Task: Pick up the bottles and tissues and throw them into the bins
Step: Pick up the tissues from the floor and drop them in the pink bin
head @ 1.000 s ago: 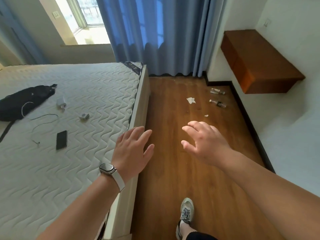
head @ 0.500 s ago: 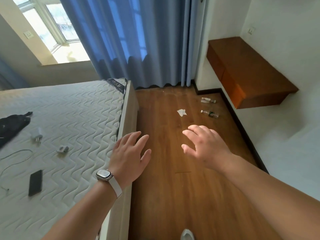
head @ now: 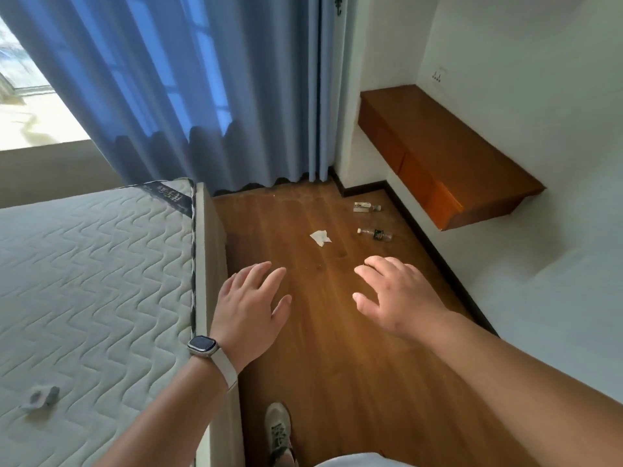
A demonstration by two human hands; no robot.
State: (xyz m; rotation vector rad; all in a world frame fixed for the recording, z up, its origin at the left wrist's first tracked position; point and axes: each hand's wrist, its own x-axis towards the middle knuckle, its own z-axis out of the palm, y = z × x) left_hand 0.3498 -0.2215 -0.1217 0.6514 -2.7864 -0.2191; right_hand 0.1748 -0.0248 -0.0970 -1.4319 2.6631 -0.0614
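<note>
A crumpled white tissue [head: 320, 237] lies on the wooden floor ahead of me. Two small bottles lie on their sides further right: a clear bottle [head: 375, 234] with a dark label, and beyond it a bottle with a pale label [head: 366, 207] close to the dark skirting. My left hand [head: 251, 306], with a watch on the wrist, hovers beside the bed's edge, fingers spread and empty. My right hand [head: 396, 294] is held out over the floor, fingers apart, holding nothing. Both hands are well short of the litter. No bin is in view.
A bed with a quilted mattress [head: 94, 291] fills the left. Blue curtains [head: 202, 89] hang at the far end. A wooden wall-mounted shelf [head: 445, 153] juts out at the right above the floor strip. My shoe [head: 278, 429] is on the floor below.
I have moved forward along the bed and the view has turned right; the tissue and bottles are nearer. The bag, phone and cables on the mattress have left the view. Both hands stay open.
</note>
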